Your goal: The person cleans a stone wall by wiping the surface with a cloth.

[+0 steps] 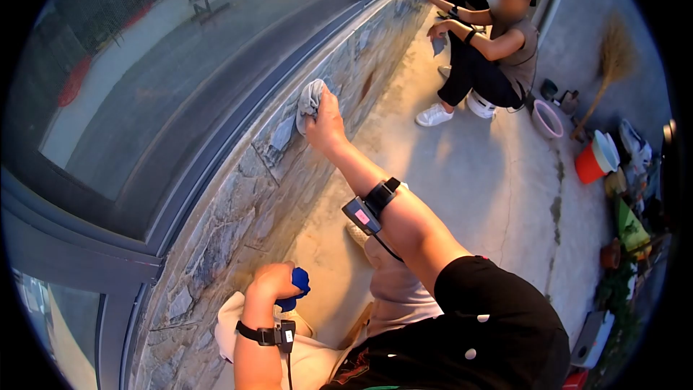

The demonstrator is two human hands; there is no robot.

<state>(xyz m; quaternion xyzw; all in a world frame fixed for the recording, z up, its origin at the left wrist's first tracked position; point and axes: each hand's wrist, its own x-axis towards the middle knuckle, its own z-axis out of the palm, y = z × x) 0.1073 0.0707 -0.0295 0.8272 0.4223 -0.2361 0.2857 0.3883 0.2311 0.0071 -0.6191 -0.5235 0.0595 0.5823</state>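
Note:
With my right arm stretched forward, my right hand (326, 128) presses a crumpled grey cloth (310, 101) against the stone-faced wall (278, 141), just below the window frame. My left hand (276, 280) is lower and closer to my body, bent at the wrist beside my knee. It grips a dark blue cloth (300, 283), apart from the wall; its fingers are partly hidden. Each forearm wears a black strap with a small box and a cable.
A grey-framed window (216, 101) runs above the wall. Ahead, a co-worker (498, 50) sits low by the same wall. To the right are a pink basin (547, 119), a straw broom (613, 54), a red bucket (595, 159) and several pots along the concrete floor (469, 173).

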